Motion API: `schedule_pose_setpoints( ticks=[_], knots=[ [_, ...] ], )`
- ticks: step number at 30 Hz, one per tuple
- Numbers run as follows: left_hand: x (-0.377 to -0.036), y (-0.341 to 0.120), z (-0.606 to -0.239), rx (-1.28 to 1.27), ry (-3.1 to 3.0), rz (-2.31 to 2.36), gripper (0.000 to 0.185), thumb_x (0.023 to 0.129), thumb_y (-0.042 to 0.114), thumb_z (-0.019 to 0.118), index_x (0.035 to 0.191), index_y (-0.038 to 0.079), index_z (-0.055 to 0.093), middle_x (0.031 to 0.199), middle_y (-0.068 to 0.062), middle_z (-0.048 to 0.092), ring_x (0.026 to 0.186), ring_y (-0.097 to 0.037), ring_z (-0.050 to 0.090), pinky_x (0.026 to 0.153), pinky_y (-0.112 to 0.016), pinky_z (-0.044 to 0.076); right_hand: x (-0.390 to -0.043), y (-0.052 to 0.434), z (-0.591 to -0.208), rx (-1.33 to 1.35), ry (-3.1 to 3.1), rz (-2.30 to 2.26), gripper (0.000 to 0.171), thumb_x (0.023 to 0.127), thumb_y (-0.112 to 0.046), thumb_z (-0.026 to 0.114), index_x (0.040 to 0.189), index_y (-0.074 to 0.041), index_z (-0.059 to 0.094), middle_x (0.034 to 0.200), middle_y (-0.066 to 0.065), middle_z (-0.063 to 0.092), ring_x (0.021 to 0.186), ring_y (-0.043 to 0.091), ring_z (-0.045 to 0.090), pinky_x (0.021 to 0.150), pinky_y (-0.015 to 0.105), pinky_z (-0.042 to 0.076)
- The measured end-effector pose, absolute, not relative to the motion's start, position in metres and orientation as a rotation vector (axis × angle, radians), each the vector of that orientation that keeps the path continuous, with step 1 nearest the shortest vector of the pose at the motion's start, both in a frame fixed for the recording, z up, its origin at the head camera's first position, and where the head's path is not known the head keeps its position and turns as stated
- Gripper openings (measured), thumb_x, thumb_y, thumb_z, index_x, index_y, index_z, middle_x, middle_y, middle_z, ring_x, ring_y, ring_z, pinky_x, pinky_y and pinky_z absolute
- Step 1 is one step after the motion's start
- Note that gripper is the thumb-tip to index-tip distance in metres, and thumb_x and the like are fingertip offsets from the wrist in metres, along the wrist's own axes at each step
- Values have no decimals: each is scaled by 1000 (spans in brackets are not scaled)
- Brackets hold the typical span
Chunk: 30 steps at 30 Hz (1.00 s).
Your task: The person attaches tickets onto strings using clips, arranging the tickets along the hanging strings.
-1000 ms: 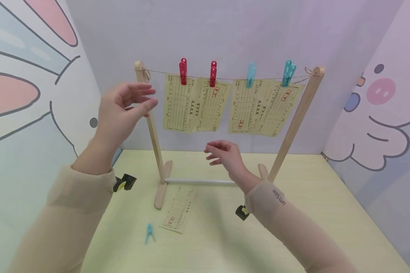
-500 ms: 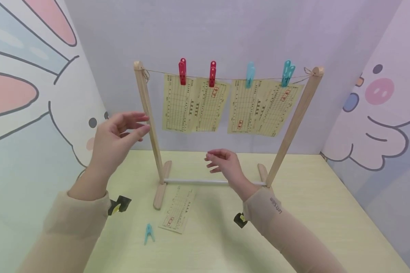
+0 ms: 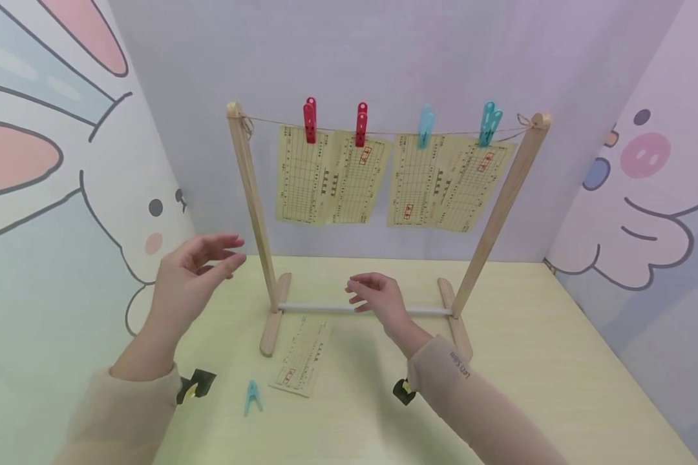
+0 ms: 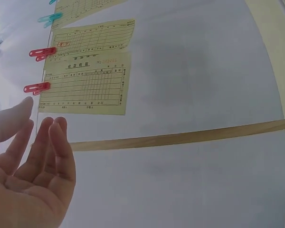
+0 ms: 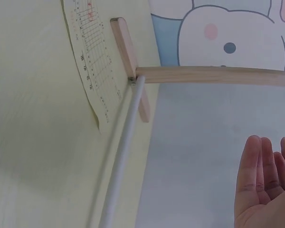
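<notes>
Head view: both hands hang in the air over the bench (image 3: 500, 361), holding nothing. The left hand (image 3: 189, 281) sits left of centre in the frame, fingers loosely spread and relaxed, just left of the rack's left post (image 3: 250, 206) without touching it. The left wrist view agrees — a bare palm (image 4: 26, 180), fingers straight, with the post crossing behind it. The right hand (image 3: 375, 297) floats at centre frame above the rack's white crossbar (image 3: 326, 309), fingers gently curved and slack; in the right wrist view only bare fingers (image 5: 259, 175) show at the lower right.

Nearest loose things lie at lower centre of the frame: a slip (image 3: 302, 355) flat on the bench, just in front of the crossbar and beside the rack's left foot (image 3: 272, 326), and a blue peg (image 3: 253, 396) a little nearer the lower left. The slip's long axis runs from the lower left up toward the crossbar, slightly tilted. It lies below and left of the right hand, below and right of the left one — roughly between them, with the right hand seeming somewhat nearer. The peg lies closer to the left hand's side.

Higher up, four slips (image 3: 384, 181) hang from the string (image 3: 273, 121), held by two red pegs (image 3: 309, 123) and two blue ones (image 3: 426, 126).
</notes>
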<state>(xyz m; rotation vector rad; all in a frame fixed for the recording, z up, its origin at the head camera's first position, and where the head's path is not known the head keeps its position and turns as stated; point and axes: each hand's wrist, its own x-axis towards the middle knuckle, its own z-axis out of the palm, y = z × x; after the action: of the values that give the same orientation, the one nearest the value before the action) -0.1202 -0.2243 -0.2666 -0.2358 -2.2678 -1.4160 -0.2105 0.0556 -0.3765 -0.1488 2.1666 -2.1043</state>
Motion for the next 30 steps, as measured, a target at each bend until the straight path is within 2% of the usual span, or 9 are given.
schedule_pose_setpoints(
  ticks=[13, 22, 26, 30],
  knots=[
    [-107, -232, -308, -107, -2332, -1420, 34, 94, 19, 69, 122, 1, 63, 103, 28, 65, 89, 7, 63, 72, -11, 53, -204, 54, -410, -48, 2144, -2114, 28, 94, -15, 67, 116, 3, 66, 103, 14, 74, 76, 16, 70, 67, 31, 60],
    [-100, -233, -341, 40, -2362, -1471, 36, 94, 23, 69, 123, 4, 63, 101, 30, 63, 88, 8, 62, 72, -12, 53, -197, 50, -439, -58, 2124, -2108, 30, 95, -16, 66, 115, 5, 65, 100, 13, 74, 73, 13, 69, 68, 31, 60],
    [-96, -234, -356, 90, -2361, -1482, 34, 94, 22, 69, 122, 4, 64, 101, 29, 64, 87, 8, 62, 71, -13, 53, -191, 44, -449, -90, 2083, -2100, 34, 95, -17, 65, 119, 8, 63, 103, 17, 73, 76, 15, 70, 67, 32, 60],
    [-93, -235, -371, 143, -2360, -1503, 34, 94, 21, 70, 122, 4, 63, 99, 33, 63, 86, 8, 62, 70, -14, 53, -185, 38, -456, -110, 2063, -2083, 37, 97, -18, 64, 122, 9, 60, 106, 20, 73, 81, 22, 72, 68, 34, 61]
  ],
)
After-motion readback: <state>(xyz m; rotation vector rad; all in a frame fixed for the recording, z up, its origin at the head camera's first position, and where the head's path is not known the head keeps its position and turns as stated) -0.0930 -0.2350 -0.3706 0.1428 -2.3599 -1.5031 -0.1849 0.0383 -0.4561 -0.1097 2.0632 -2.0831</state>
